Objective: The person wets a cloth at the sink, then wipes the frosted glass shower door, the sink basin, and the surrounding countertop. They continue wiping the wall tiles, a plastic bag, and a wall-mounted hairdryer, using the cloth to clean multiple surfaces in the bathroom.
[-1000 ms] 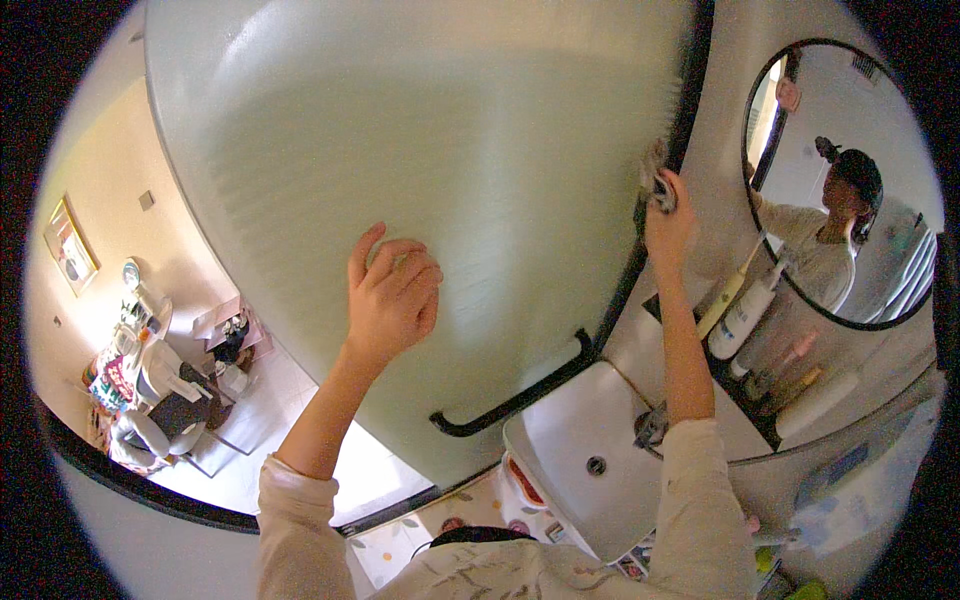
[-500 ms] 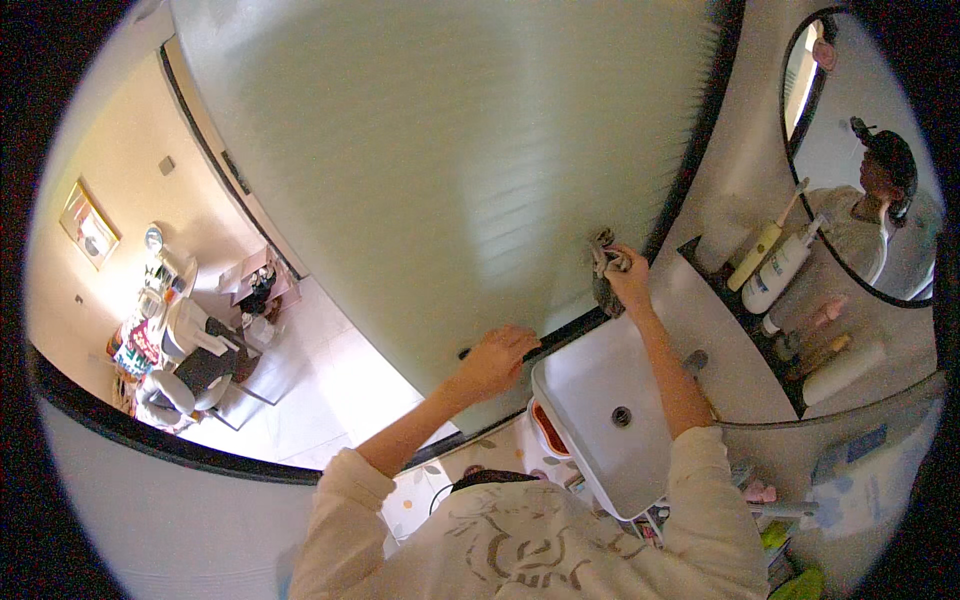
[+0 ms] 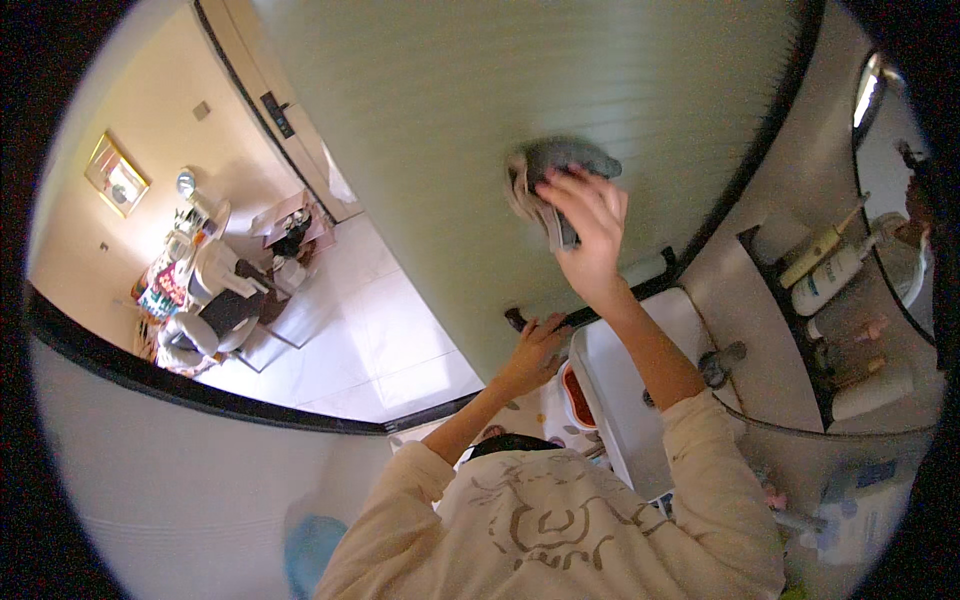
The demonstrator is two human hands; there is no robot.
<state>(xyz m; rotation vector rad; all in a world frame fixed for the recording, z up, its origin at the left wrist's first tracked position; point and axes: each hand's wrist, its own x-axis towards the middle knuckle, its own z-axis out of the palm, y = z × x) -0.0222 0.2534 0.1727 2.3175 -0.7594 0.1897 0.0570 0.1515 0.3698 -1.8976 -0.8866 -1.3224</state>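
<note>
My right hand [image 3: 590, 225] presses a crumpled grey cloth [image 3: 560, 152] against the frosted glass door [image 3: 440, 120], fingers curled over it. Lower down, my left hand [image 3: 540, 350] grips the black bar handle [image 3: 660, 267] near its left end, partly hidden behind my right forearm. Just beneath both hands is the white sink [image 3: 630, 410], with a red-and-white container [image 3: 580, 400] beside its left edge.
A curved shelf [image 3: 810, 370] with bottles and toothbrushes stands at the right, under a round mirror [image 3: 880, 140] showing part of a person. Through the opening at the left, a chair piled with items [image 3: 225, 320] stands on pale floor [image 3: 380, 320].
My right hand and the cloth have moved leftward from the door's right side. My left hand has dropped from mid-glass to the handle and closed on it. The view has shifted.
</note>
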